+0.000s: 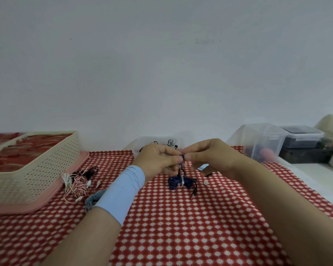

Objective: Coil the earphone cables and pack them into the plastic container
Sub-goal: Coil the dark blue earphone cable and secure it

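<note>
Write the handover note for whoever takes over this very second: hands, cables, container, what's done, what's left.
Left hand and right hand: both pinch the top end of the dark blue earphone cable. Its tied bundle sits below, at the cloth.
Clear container, behind the hands: already holds a few coiled sets.
Left: pack the blue one, then coil the tangled pink and black pile beside the basket.
</note>
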The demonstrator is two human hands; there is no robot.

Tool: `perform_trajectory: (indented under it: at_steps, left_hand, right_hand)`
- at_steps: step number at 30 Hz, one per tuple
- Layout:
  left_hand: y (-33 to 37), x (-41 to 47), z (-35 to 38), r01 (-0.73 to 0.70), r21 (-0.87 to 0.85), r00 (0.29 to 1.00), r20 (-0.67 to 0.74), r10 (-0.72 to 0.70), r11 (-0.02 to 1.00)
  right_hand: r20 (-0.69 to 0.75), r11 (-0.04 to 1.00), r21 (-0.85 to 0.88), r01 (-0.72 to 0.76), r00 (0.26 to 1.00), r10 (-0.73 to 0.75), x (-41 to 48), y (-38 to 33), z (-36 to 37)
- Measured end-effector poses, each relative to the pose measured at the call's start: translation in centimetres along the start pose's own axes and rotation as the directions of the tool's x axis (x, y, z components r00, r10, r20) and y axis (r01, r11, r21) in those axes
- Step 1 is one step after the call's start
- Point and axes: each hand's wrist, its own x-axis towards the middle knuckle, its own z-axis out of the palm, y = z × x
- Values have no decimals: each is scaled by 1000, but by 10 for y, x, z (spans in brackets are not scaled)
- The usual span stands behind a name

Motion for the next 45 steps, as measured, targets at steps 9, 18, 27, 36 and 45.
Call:
perform_trajectory:
  at_steps: [9,18,27,36,45]
  left_hand:
    - [-4,3,-2,-48,95,999,-15,49,994]
    - [-7,3,-4,109,-115,988,122,-95,987]
    - [-5,3,-6,52,26,993,107,-54,998]
    - [-14,7,-3,102,-50,993,59,-99,994]
    - [-10,5,0,27,50,1000,-16,-26,998]
  right_hand:
    - [-120,996,-60,72,990,-79,6,4,9]
    - [-64,996,-14,84,994,-85,3,5,4]
    - [30,988,99,-122,992,119,6,8,8]
    - [23,978,166,-123,992,121,6,10,8]
    - [-76,996,82,-32,996,39,7,11,14]
